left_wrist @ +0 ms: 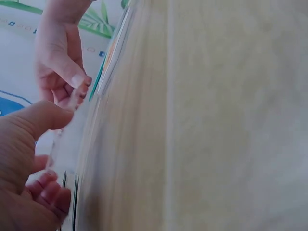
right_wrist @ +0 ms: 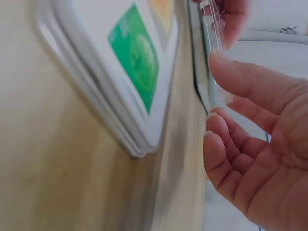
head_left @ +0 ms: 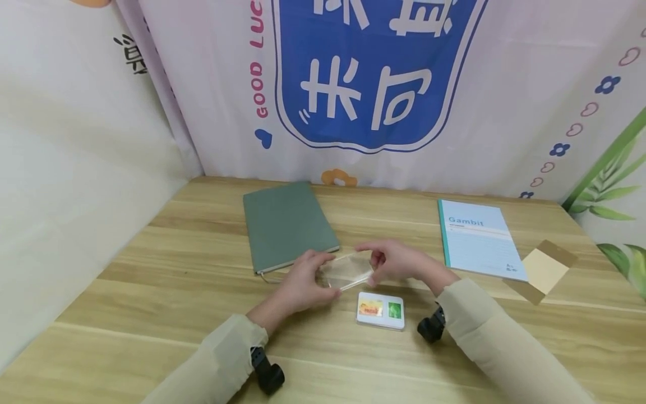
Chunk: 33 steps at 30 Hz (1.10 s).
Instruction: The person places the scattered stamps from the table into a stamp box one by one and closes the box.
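Both hands hold a clear, flat rectangular plastic piece (head_left: 348, 270), perhaps a lid or shallow case, raised above the table. At its left end, my left hand (head_left: 306, 283) grips it between thumb and fingers. The right hand (head_left: 398, 262) pinches the opposite end, and the right wrist view shows that thumb (right_wrist: 240, 77) against the clear edge. Just below, on the tabletop, lies a white rounded flat box (head_left: 381, 310) with a yellow-orange picture and a green picture on its face. Its layered side edge shows close up in the right wrist view.
A dark green notebook (head_left: 287, 224) lies behind the left hand. Farther right is a light blue "Gambit" notebook (head_left: 479, 241), beside a beige-and-brown folded paper piece (head_left: 545, 272). The wooden table (head_left: 151, 303) meets a printed cloth (head_left: 222, 112) at the back.
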Each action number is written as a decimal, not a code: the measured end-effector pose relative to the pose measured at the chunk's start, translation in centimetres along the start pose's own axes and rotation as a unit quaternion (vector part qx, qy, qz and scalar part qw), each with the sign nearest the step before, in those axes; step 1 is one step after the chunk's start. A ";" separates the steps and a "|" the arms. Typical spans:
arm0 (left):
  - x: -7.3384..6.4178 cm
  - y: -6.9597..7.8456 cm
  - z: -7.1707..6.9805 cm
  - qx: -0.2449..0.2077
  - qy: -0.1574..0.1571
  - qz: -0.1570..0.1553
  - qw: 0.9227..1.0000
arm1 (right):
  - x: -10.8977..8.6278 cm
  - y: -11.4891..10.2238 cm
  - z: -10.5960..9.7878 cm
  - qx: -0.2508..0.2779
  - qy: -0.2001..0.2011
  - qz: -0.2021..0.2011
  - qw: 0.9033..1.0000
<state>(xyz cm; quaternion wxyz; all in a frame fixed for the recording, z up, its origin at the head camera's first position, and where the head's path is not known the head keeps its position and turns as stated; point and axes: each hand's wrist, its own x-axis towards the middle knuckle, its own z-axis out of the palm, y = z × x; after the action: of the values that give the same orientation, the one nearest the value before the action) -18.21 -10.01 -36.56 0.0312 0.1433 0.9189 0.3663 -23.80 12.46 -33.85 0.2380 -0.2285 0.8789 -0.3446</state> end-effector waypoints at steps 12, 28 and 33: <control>-0.8 1.8 0.6 -0.059 -0.013 0.111 0.992 | -6.7 0.2 1.2 0.028 0.123 -0.002 0.992; -1.6 2.8 2.4 -0.037 -0.089 0.101 0.990 | -9.6 1.4 4.9 0.109 0.165 0.034 0.980; -1.4 2.8 3.0 -0.025 -0.106 0.090 0.990 | -9.8 2.0 5.4 0.117 0.166 0.023 0.979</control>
<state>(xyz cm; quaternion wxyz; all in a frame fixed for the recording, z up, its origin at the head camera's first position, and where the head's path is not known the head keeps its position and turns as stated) -15.71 -6.52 -36.93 0.0986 0.2626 0.8842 0.3734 -13.46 16.66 -36.28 0.1214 -0.1180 0.8647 -0.4730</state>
